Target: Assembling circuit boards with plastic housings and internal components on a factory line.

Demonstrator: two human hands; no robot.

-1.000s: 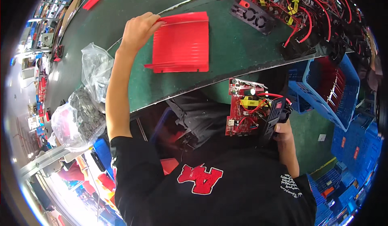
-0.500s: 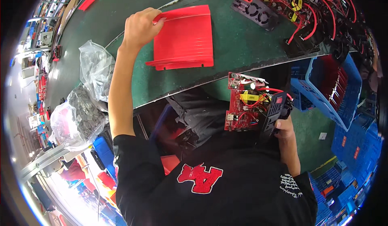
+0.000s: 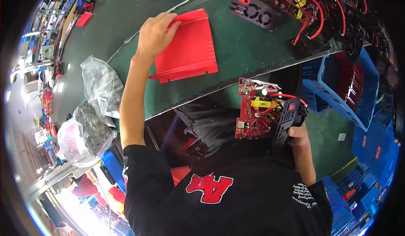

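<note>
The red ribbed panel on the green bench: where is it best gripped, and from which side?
Take the red ribbed panel at its far upper-left corner, coming from the left, where the left hand already has its grip. That edge is free, and the panel lies flat, so fingers probably need an edge to catch.

Two clear bags (image 3: 98,88) of maybe small dark parts; blue crate (image 3: 352,88) opposite.
</note>
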